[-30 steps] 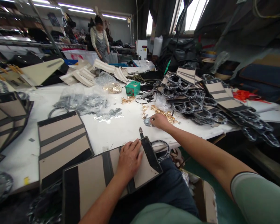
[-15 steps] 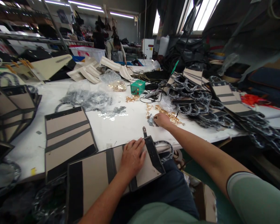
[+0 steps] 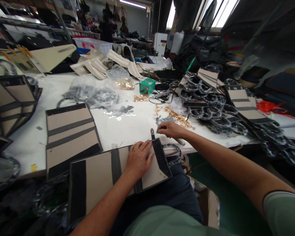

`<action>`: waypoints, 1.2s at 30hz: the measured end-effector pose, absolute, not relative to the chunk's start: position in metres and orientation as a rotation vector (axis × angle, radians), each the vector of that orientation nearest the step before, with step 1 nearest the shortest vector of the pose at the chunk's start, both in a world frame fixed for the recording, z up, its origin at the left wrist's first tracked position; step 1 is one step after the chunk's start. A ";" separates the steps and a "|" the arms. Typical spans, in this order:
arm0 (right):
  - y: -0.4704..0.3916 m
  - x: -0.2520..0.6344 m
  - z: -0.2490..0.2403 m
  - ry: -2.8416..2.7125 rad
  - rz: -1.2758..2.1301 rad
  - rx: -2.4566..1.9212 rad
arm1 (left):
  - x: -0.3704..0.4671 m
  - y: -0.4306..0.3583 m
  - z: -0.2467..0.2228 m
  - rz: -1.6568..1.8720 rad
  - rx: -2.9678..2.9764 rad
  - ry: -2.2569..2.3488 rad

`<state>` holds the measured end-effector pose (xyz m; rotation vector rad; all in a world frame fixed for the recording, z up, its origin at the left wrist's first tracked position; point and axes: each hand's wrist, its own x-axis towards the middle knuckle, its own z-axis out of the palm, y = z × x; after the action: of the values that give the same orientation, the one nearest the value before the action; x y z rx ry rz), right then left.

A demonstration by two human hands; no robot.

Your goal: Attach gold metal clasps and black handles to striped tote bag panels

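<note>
My left hand (image 3: 139, 159) lies flat, fingers stretched out, on a beige and black bag panel (image 3: 99, 177) that spans my lap and the table's edge. A short dark tab with a metal fitting (image 3: 152, 133) sticks out from the panel's far edge. A plastic-wrapped ring handle (image 3: 175, 154) shows at its right side. Close to the tab, my right hand (image 3: 171, 129) hovers with thumb and fingertips pinched on a small piece, too small to name for certain. Behind that hand are small grey metal plates (image 3: 165, 120) and gold-coloured metal fittings (image 3: 178, 116).
A second bag panel (image 3: 71, 136) lies to the left. Silver plates (image 3: 121, 112), a green box with a cable (image 3: 147, 86) and plastic bags (image 3: 95, 93) are farther back. Wrapped handles and panels (image 3: 206, 98) are piled at the right. A person (image 3: 105, 29) stands in the background.
My right hand has drawn back from the small grey plates toward the tab, fingers pinched. My left hand stays on the panel. The view has tilted slightly downward.
</note>
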<state>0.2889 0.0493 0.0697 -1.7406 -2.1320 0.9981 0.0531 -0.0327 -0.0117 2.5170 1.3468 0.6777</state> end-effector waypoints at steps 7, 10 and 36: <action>0.026 0.262 0.051 -2.230 1.072 -1.570 | 0.053 -0.031 -0.011 0.707 2.477 1.325; 0.026 0.260 0.047 -2.257 0.986 -1.624 | 0.056 -0.030 -0.009 0.716 2.449 1.344; 0.017 0.268 0.042 -2.176 0.815 -1.655 | 0.074 -0.015 -0.005 0.883 2.276 1.489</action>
<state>0.2683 0.0168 0.0423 -1.6546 -2.1758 0.8148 0.0738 -0.0146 -0.0055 2.2765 1.4887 0.8828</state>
